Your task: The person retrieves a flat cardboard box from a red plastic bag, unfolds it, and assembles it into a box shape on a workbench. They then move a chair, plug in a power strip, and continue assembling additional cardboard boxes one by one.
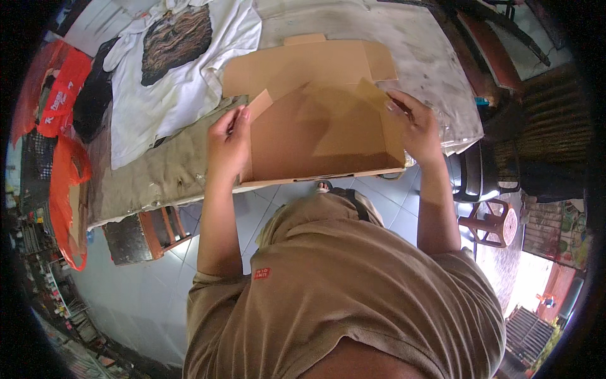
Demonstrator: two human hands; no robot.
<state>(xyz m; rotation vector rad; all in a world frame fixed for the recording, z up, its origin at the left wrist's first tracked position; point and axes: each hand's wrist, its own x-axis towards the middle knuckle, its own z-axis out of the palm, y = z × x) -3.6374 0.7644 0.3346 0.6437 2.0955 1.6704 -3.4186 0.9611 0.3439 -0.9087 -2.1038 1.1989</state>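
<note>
Flat brown cardboard box (322,120), half folded, nothing inside; long axis left-right, open side up. Left hand (228,142) and right hand (413,123) grip its end walls over the bench (416,57).

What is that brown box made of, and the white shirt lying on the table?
The box looks like plain brown cardboard: matte, stiff flat panels with sharp fold lines and flaps. The left hand and right hand hold its sides. The white shirt looks like soft cloth, probably cotton: it lies limp and wrinkled, with a dark print.
</note>
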